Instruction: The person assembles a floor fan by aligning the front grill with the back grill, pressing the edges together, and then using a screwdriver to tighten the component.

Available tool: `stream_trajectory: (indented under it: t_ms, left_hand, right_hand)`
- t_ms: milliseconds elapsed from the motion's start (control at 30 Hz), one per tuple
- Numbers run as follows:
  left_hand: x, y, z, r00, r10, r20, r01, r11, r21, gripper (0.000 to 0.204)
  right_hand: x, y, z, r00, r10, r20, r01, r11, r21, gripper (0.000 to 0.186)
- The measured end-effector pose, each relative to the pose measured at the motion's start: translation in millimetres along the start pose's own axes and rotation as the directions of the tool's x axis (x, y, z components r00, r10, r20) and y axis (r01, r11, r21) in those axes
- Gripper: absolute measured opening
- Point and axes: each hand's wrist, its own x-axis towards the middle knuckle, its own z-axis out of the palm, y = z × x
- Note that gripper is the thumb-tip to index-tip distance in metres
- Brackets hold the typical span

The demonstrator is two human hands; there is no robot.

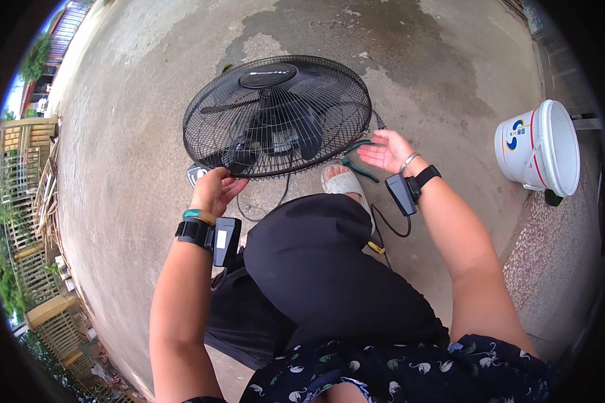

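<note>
A black electric fan [275, 127] with a round wire cage stands tilted in front of me, its blades showing through the mesh. My left hand [214, 191] has its fingers curled round the lower left rim of the cage. On the other side, my right hand [386, 151] is held palm up with the fingers stretched out, just off the cage's right edge. Beside its fingertips are pliers with green handles [363, 172]; their jaws are hidden by the fan's edge. I see nothing gripped in the right hand.
A white bucket [522, 144] lies tipped on its side at the right, by a speckled ledge [544, 248]. A yellow-handled tool [376, 247] and a dark cable [400, 234] are near my sandalled foot [343, 183]. Wet patches mark the concrete floor [128, 201].
</note>
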Motion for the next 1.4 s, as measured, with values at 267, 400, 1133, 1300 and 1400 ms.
stream_trajectory:
  t_ms: [267, 400, 1133, 1300, 1400]
  left_hand:
    - [1.6, -0.1, 8.4, 0.999, -0.035, 0.016, 0.036, 0.999, -0.021, 0.02]
    - [9.3, 3.5, -3.2, 0.995, -0.072, 0.071, 0.073, 0.997, -0.018, 0.023]
    - [0.4, 7.4, 1.9, 0.994, -0.058, -0.097, 0.064, 0.997, 0.05, 0.023]
    - [1.1, 9.3, 1.5, 0.984, -0.084, -0.155, 0.097, 0.992, 0.078, 0.022]
    - [5.1, 10.6, -21.7, 0.993, -0.078, -0.089, 0.083, 0.995, 0.056, 0.024]
  right_hand:
    - [21.5, -9.2, 11.2, 0.998, -0.037, 0.046, 0.045, 0.98, -0.193, 0.015]
    - [24.2, -7.7, 12.9, 0.99, -0.112, 0.088, 0.13, 0.961, -0.245, 0.013]
    - [32.3, -7.6, -10.1, 0.99, -0.043, 0.136, 0.058, 0.992, -0.11, 0.022]
    - [44.3, -7.9, -21.0, 0.981, -0.073, 0.178, 0.096, 0.988, -0.122, 0.019]
    - [50.6, -9.9, -16.9, 0.99, -0.005, 0.138, 0.041, 0.967, -0.253, 0.031]
